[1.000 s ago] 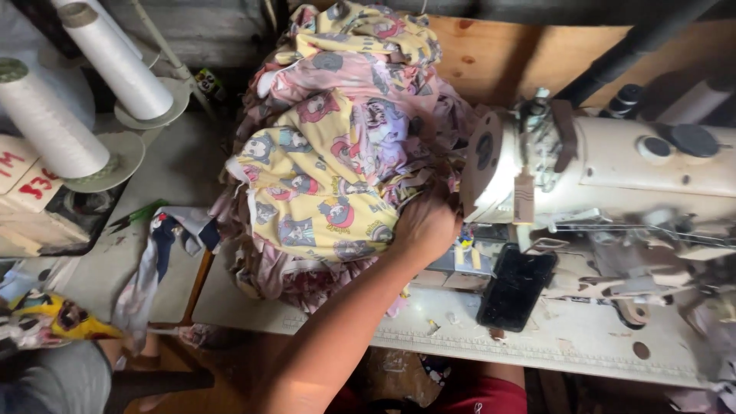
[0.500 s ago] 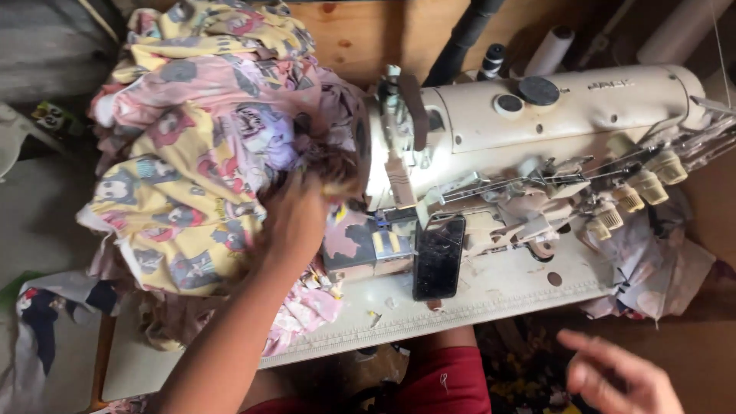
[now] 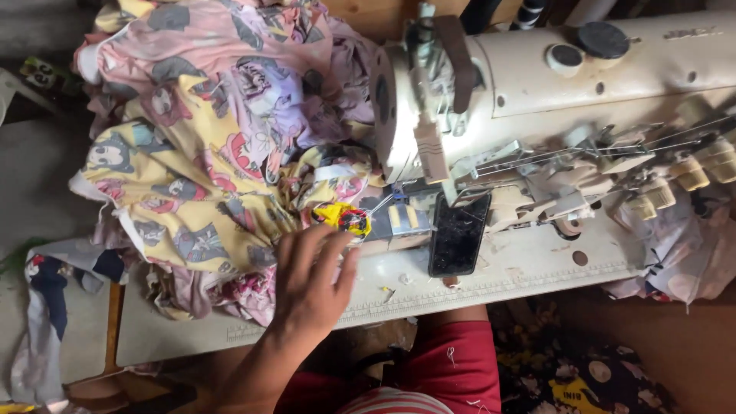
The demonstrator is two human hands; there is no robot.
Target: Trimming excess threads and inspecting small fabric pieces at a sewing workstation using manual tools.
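My left hand (image 3: 310, 280) lies flat with its fingers spread on the front of the white sewing table (image 3: 498, 280). Its fingertips reach the edge of a heaped pile of yellow and pink cartoon-print fabric (image 3: 215, 153). Just beyond the fingertips sits a small yellow and red crumpled wrapper (image 3: 343, 217). The hand holds nothing. My right hand is out of sight. A cream industrial sewing machine (image 3: 575, 84) stands to the right of the pile.
A black phone (image 3: 458, 234) leans against the machine's base. More pale cloth (image 3: 675, 245) hangs off the table's right end, and a dark blue and white cloth (image 3: 46, 307) hangs at the left. My red-clad lap (image 3: 452, 368) and printed scraps (image 3: 583, 376) are below.
My left hand has pulled back out of the fabric pile and now lies open at the table's front edge. My right hand, seen low right half a second ago, has left the view.
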